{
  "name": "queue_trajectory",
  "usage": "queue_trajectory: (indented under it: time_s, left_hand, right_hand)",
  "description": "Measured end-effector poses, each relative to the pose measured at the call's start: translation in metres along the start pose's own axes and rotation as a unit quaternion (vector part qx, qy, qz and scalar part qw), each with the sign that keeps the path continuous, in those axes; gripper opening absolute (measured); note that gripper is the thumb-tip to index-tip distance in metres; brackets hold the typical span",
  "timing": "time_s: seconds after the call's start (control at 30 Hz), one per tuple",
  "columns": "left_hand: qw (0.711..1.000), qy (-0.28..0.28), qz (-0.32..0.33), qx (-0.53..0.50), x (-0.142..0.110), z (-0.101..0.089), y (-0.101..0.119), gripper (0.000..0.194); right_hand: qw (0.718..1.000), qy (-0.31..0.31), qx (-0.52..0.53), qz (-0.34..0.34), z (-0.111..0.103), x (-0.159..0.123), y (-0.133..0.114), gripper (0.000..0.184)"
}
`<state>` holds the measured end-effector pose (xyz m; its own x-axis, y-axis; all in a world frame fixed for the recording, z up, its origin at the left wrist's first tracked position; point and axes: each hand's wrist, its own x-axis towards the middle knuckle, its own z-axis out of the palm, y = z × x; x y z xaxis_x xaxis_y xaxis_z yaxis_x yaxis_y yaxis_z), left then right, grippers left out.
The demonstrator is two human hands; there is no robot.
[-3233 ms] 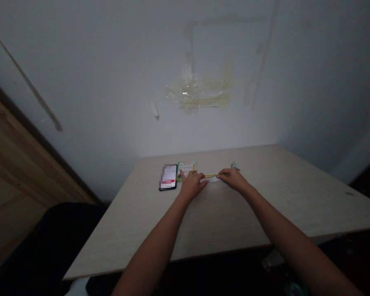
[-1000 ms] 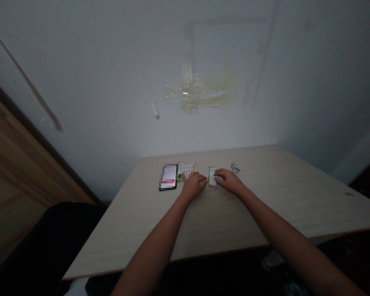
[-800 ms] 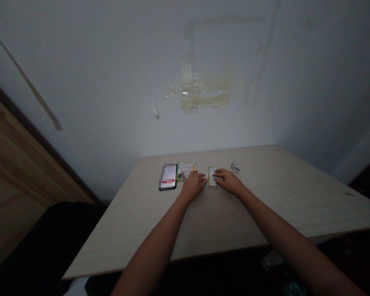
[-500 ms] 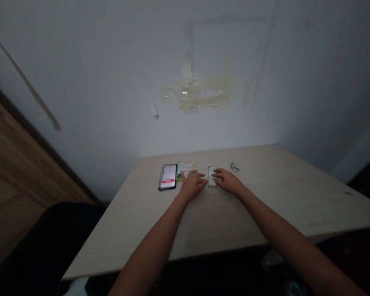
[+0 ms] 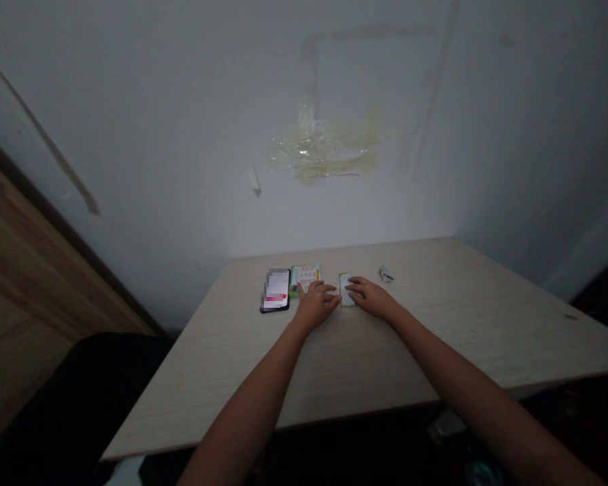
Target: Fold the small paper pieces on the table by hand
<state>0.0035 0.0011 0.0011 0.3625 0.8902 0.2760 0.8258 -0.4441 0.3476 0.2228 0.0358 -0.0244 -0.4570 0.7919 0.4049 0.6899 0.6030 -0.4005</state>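
A small white card with a yellow-green border (image 5: 343,286) lies flat on the pale wooden table (image 5: 436,324). My right hand (image 5: 369,298) rests on its right side, fingers stretched flat over it. My left hand (image 5: 315,303) lies palm down just left of the card, its fingertips touching the card's left edge. Behind my left hand sits a colourful printed card (image 5: 305,275), partly covered by my fingers. Both hands look flat and hold nothing.
A black phone (image 5: 276,290) with a lit screen lies left of the printed card. A small crumpled wrapper (image 5: 386,274) sits to the right near the wall. Tape residue (image 5: 324,150) marks the white wall. A wooden panel (image 5: 25,270) stands at the left.
Earlier both hands held a long thin strip stretched between them. It now lies as a small folded card, and both hands have drawn together over it and shifted slightly left.
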Motion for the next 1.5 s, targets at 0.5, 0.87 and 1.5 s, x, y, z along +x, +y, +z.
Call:
queue_trajectory:
  time_s: [0.5,0.87,1.5]
  left_hand:
    - [1.0,-0.007,-0.016,-0.001,-0.0012,-0.0021,0.0015,0.03]
    - [1.0,0.006,-0.018,-0.007,-0.0001,0.0033,-0.0042,0.029]
    - [1.0,-0.006,-0.018,-0.009,-0.0006,0.0011,-0.0032,0.028]
  right_hand:
    - [1.0,-0.001,0.021,-0.017,0.0028,0.0001,0.003,0.033]
    - [0.999,-0.013,-0.01,-0.036,0.0052,0.0023,0.0063,0.035]
    - [0.998,-0.032,-0.038,-0.042,0.0034,0.0037,0.0026,0.037]
